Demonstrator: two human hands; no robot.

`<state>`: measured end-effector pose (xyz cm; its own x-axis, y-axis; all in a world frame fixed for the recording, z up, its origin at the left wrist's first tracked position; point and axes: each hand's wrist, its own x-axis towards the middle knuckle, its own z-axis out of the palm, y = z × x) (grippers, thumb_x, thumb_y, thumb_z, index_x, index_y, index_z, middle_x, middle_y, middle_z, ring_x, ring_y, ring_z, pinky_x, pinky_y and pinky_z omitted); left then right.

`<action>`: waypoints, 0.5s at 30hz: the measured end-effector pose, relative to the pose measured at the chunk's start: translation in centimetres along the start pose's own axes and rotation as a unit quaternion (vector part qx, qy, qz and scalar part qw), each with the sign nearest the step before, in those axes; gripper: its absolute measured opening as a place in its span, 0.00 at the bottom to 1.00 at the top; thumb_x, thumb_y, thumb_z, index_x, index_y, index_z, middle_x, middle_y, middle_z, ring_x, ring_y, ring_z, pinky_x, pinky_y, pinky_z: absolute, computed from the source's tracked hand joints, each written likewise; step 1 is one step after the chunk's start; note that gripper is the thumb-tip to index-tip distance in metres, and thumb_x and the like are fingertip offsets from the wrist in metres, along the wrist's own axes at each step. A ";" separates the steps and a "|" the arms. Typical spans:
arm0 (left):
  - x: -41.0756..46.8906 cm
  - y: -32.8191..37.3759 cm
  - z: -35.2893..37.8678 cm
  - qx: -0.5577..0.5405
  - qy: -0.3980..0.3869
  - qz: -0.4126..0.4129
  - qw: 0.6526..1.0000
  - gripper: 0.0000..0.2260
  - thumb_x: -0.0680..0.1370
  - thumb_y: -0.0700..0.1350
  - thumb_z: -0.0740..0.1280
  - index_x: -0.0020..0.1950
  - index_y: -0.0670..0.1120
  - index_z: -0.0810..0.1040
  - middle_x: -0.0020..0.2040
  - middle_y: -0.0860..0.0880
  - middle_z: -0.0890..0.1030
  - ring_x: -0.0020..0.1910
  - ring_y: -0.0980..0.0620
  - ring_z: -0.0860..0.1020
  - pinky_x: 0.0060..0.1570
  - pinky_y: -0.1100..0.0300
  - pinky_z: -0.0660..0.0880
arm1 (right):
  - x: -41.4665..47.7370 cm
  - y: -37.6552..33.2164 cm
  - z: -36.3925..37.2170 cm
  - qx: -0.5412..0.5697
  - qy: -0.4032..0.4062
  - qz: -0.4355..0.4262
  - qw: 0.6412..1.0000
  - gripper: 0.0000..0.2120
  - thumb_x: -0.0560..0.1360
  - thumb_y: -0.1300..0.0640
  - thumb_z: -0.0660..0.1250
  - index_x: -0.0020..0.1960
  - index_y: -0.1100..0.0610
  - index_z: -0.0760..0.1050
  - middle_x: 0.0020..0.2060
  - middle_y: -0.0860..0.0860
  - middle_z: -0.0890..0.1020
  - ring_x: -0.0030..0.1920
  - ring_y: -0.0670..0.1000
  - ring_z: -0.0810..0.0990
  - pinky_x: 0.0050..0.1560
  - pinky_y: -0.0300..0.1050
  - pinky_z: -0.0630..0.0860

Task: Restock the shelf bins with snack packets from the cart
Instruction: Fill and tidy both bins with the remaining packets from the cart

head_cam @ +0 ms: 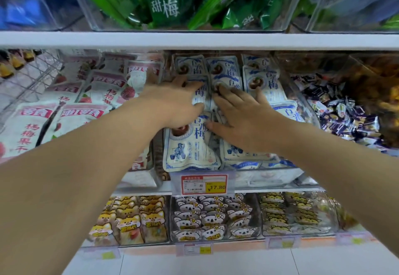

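A clear shelf bin (302, 102) in the middle shelf holds several white-and-blue plum snack packets (187, 151). My left hand (172, 102) lies flat on the packets in the bin's left column, fingers spread toward the back. My right hand (241, 119) presses flat on the packets beside it, fingers pointing left and up. Neither hand grips a packet. The cart is out of view.
A bin of pink-and-white packets (71, 112) sits to the left, a bin of small purple wrapped candies (349, 115) to the right. Green packets (164, 0) fill the bin above. Lower bins hold animal-face snacks (211, 216). A red-and-yellow price tag (204, 185) hangs at the bin's front.
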<state>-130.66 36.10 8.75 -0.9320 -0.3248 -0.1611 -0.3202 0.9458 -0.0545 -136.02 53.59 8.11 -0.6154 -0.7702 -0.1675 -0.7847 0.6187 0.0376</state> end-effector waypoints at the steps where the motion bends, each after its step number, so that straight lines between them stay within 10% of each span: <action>1: -0.1 -0.1 -0.2 0.008 -0.013 0.001 1.000 0.28 0.81 0.66 0.48 0.80 0.65 0.45 0.83 0.53 0.49 0.78 0.43 0.60 0.71 0.44 0.64 | -0.2 0.3 -0.1 -0.011 -0.012 -0.003 1.000 0.37 0.80 0.33 0.43 0.82 0.52 0.42 0.81 0.48 0.41 0.81 0.51 0.41 0.77 0.65 0.39; 15: -6.0 0.7 1.0 -0.042 0.092 0.070 0.992 0.30 0.78 0.66 0.39 0.80 0.62 0.48 0.82 0.55 0.48 0.81 0.49 0.47 0.75 0.33 0.39 | -4.7 0.9 -0.4 0.093 0.093 0.004 0.991 0.31 0.82 0.37 0.39 0.82 0.47 0.48 0.81 0.46 0.51 0.80 0.50 0.47 0.78 0.58 0.35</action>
<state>-125.12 38.69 8.70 -0.9810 -0.1926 0.0225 -0.1917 0.9807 0.0386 -133.86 57.64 9.33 -0.6382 -0.7697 0.0172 -0.7630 0.6294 -0.1474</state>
